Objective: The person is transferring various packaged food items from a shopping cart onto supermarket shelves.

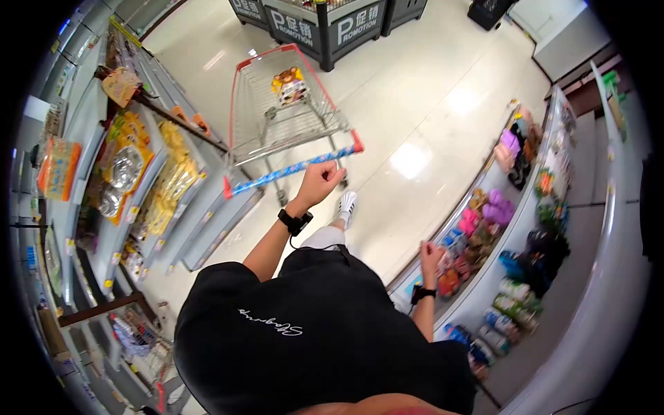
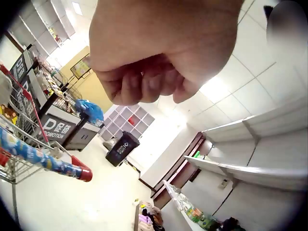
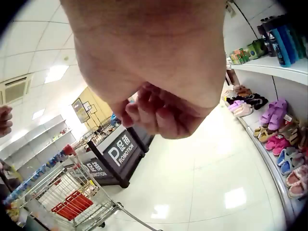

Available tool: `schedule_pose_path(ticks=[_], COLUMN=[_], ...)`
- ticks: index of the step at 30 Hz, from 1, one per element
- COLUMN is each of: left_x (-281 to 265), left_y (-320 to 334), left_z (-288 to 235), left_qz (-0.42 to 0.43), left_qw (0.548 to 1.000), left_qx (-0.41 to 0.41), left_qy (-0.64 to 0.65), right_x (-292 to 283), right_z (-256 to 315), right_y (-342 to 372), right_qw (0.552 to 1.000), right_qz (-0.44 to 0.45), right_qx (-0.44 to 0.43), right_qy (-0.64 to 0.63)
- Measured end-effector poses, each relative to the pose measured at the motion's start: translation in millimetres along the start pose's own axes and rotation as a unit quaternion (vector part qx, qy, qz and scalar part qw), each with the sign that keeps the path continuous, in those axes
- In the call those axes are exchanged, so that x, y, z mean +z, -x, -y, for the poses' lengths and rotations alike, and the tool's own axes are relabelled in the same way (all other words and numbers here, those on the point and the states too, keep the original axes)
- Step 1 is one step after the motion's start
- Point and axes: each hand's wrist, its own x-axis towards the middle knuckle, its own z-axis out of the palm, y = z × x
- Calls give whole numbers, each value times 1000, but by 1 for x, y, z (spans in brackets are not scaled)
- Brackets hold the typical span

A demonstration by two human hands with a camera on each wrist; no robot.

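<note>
Just beside the blue-patterned handle [image 1: 290, 168] of a shopping cart [image 1: 238, 104], my left hand [image 1: 319, 183] has its fingers curled in. The left wrist view shows this hand [image 2: 154, 57] holding nothing, with the handle [image 2: 38, 156] apart from it at lower left. My right hand [image 1: 430, 263] is out by the shelf of slippers [image 1: 470, 228]. Its fingers are curled and empty in the right wrist view [image 3: 154, 96]. A package with a brown bear on it [image 1: 289, 86] lies in the cart.
Shelves with yellow bagged goods [image 1: 169, 180] run along the left. Dark promotion bins [image 1: 356, 28] stand beyond the cart. On the right, a shelf holds slippers and several bottles [image 1: 498, 321]. Farther off is a black bin [image 2: 122, 148]. Shiny tiled floor [image 1: 408, 131] lies between the shelves.
</note>
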Motion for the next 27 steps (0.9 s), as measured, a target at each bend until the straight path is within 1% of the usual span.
schedule_pose_path(ticks=[1,2,3,5,7,9,10,11,13,14,15,16,17,18,19,21,23,24,25,27], left_x=[13,25,38,62,81,101,111,118,128,132,134,138,141,142,143,147,135,126,116,104], left_y=[-23,-47,-71,-125,-169,-227,-252,-274,-308,-325,-339,-352,-367,-381,-393,-416,-440,-448,-463,-486], left_z=[7,6,11,8,6,9,20,21,22,24,31,44,57,72,90,142,118,128,129,128], left_qz=[2,5,-2,-3,6,8,14,12,11,-1,-17,-34,-52,-82,-115,-202,-292,-313,-335,-388], left_qw=[1000,999,999,999,998,996,994,993,991,991,992,992,992,990,984,965,908,884,872,835], left_qx=[-9,-12,8,8,5,15,32,15,-25,-31,-39,-49,-58,-70,-83,-96,-220,-212,-206,-192], left_qy=[15,31,40,44,60,89,104,115,132,131,120,109,99,87,107,138,204,274,292,340], right_x=[-2,-9,-18,-47,-70,-97,-107,-111,-115,-119,-124,-123,-122,-119,-119,-112,-115,-118,-112,-106], right_z=[-4,-3,1,9,56,18,45,38,93,78,58,58,48,24,2,-5,0,-8,-14,26], right_y=[-15,-28,-42,-68,-86,-131,-141,-160,-180,-201,-221,-240,-267,-296,-328,-403,-487,-531,-577,-652], right_qw=[1000,998,996,996,994,986,988,978,969,967,965,971,969,973,977,991,990,994,997,991], right_qz=[27,51,77,71,18,-73,-83,-125,-156,-154,-150,-139,-141,-115,-87,-41,43,42,41,31], right_qx=[14,-5,-22,36,75,101,78,85,145,147,147,136,158,152,145,104,101,70,38,44], right_qy=[6,23,40,35,-72,-110,-102,-146,-124,-139,-154,-138,-124,-127,-129,-80,-84,-71,-62,-121])
